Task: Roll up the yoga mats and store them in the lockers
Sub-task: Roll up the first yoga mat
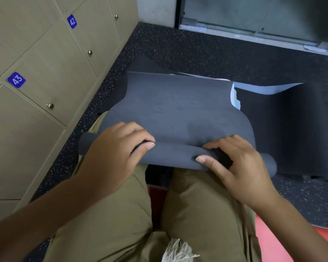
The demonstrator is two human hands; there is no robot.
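Note:
A dark grey yoga mat [178, 106] lies over my knees, its near end wound into a thin roll [174, 154] that runs from left to right. My left hand [114, 150] curls around the left part of the roll, thumb on the near side. On the right part, my right hand [235, 165] grips the roll the same way. The mat's far end rests on the floor and turns up, showing a light blue underside [263, 88]. A black mat [295, 133] lies flat to the right.
Beige lockers [51, 72] with brass knobs and blue number tags 42 and 43 stand shut on the left. The floor [197, 50] is dark speckled rubber. A glass door frame [254, 33] runs across the back. Something red [273, 242] lies under my legs.

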